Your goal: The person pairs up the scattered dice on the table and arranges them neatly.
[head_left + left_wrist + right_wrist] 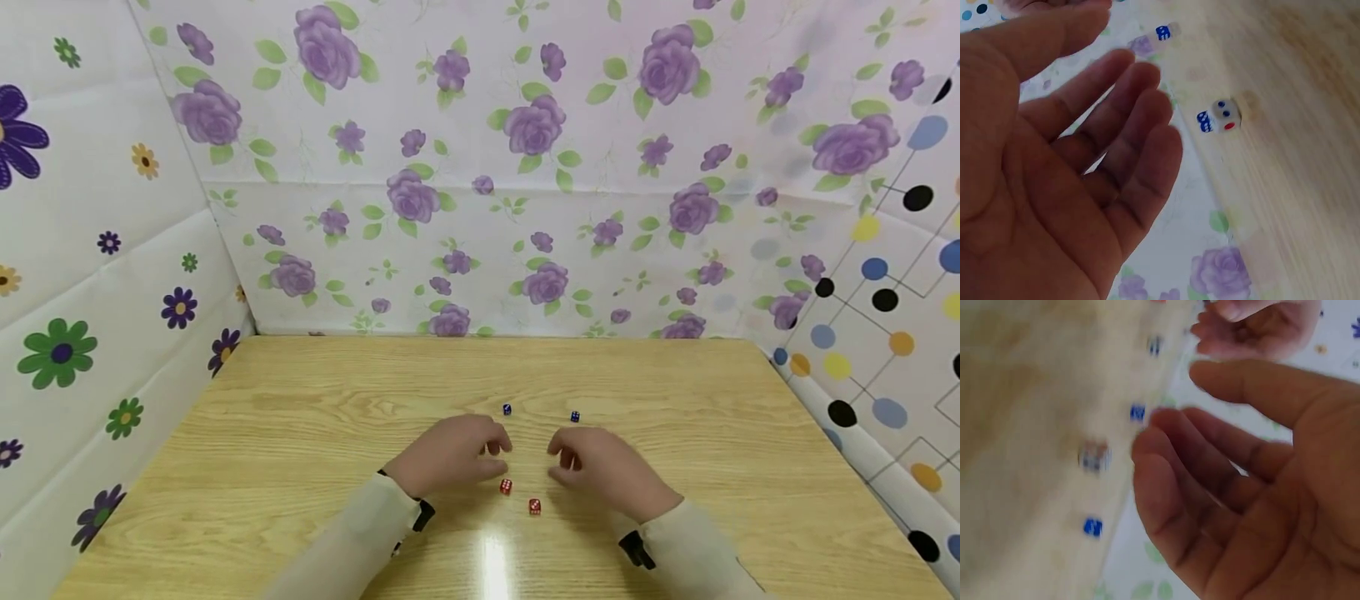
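Observation:
In the head view my left hand [453, 454] hovers over the table with fingers loosely bent, holding nothing. Opposite it, my right hand [611, 471] has the same loose shape and is also bare. Behind the hands lie a blue die [507, 409] and a second blue die [575, 417]. Nearer the front are a red die [506, 486], close to the left thumb, and another red die [535, 506]. The left wrist view shows a white die [1225, 115] beyond the fingertips. Two white dice, one a blurred white die [1094, 456], appear in the right wrist view; the head view does not show them.
The dice lie on a wooden table [337, 400]. A floral cloth wall [480, 250] stands along its back edge, with a flowered cloth [150, 275] on the left and a dotted cloth [862, 350] on the right. Light reflects near the front.

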The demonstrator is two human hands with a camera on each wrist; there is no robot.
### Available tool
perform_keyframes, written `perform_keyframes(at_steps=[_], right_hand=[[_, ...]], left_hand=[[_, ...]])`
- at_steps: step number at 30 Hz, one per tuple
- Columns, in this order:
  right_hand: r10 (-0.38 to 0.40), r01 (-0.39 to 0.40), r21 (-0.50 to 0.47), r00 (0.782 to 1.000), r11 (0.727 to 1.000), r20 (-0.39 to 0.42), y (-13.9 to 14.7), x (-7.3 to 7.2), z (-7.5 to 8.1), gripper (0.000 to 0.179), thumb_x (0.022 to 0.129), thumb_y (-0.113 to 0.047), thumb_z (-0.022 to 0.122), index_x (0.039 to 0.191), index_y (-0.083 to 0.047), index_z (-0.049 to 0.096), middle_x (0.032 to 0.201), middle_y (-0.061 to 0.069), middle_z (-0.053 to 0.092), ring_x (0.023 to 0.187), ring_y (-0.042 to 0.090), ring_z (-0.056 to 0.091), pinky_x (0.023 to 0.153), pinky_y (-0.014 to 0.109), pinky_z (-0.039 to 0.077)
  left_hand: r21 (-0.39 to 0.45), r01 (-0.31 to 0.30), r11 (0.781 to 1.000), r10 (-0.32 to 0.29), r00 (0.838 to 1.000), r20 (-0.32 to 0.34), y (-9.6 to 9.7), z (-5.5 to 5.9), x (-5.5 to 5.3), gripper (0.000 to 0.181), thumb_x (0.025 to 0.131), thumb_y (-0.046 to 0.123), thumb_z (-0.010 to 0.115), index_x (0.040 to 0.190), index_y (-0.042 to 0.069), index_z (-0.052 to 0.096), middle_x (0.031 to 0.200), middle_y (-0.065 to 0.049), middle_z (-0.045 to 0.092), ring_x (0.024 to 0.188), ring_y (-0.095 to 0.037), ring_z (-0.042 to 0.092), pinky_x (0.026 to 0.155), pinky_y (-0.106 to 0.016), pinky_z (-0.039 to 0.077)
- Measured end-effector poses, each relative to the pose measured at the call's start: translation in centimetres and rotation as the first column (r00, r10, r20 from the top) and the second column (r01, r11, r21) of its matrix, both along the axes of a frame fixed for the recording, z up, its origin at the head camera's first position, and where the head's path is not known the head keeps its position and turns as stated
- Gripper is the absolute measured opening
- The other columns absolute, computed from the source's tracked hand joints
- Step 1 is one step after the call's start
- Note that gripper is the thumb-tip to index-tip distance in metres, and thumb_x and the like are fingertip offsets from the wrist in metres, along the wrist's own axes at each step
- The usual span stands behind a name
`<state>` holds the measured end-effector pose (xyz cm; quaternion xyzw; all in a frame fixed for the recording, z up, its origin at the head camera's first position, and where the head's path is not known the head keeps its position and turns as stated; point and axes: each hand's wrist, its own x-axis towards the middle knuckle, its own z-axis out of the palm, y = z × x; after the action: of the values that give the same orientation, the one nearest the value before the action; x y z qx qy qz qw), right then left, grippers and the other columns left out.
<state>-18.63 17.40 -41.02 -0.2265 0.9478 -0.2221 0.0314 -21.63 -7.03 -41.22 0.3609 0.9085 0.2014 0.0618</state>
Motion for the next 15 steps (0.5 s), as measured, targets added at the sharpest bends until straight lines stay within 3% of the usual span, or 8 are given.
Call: perform_keyframes(at_steps=[3, 7, 11, 15], right_hand=[[0.116, -0.115, -0.012, 0.991, 0.993, 0.061, -0.7, 0.4, -0.6, 0.011, 0.086, -0.021, 0.07, 0.094, -0.015, 0.067, 0.074, -0.015, 0.056, 0.065, 0.0, 0.051, 0.061, 0.023, 0.046], [0.208, -0.204, -0.048, 0.969, 0.978, 0.129, -1.0, 0.8, -1.2, 0.005, 0.085, -0.024, 0.071, 0.087, -0.023, 0.067, 0.075, -0.018, 0.057, 0.067, -0.001, 0.052, 0.063, 0.021, 0.046], [0.272, -0.265, -0.066, 0.952, 0.962, 0.14, -1.3, 0.9, -1.7, 0.008, 0.085, -0.021, 0.072, 0.083, -0.027, 0.066, 0.076, -0.02, 0.058, 0.069, -0.003, 0.052, 0.065, 0.02, 0.046], [0.28, -0.274, -0.062, 0.952, 0.96, 0.125, -1.5, 0.8, -1.8, 0.012, 0.085, -0.018, 0.071, 0.081, -0.027, 0.066, 0.075, -0.021, 0.058, 0.068, -0.004, 0.052, 0.065, 0.02, 0.046]], left_hand=[[-0.029, 0.04, 0.999, -0.039, 0.999, 0.031, 0.3, -0.5, 0.2, 0.018, 0.088, 0.027, 0.065, 0.105, 0.02, 0.07, 0.091, 0.013, 0.064, 0.075, 0.002, 0.054, 0.069, -0.02, 0.047], [-0.032, 0.061, 0.998, -0.06, 0.998, 0.035, 0.6, -1.0, 0.5, 0.012, 0.087, 0.019, 0.067, 0.097, 0.023, 0.071, 0.088, 0.015, 0.064, 0.073, 0.003, 0.054, 0.068, -0.018, 0.046], [-0.032, 0.066, 0.997, -0.064, 0.996, 0.054, 0.7, -1.1, 0.7, 0.007, 0.086, 0.02, 0.068, 0.085, 0.027, 0.069, 0.079, 0.018, 0.06, 0.071, 0.002, 0.053, 0.066, -0.018, 0.045], [-0.045, 0.081, 0.996, -0.078, 0.995, 0.055, 0.8, -1.3, 0.8, 0.011, 0.086, 0.022, 0.068, 0.078, 0.029, 0.065, 0.073, 0.02, 0.056, 0.067, 0.002, 0.051, 0.063, -0.018, 0.044]])
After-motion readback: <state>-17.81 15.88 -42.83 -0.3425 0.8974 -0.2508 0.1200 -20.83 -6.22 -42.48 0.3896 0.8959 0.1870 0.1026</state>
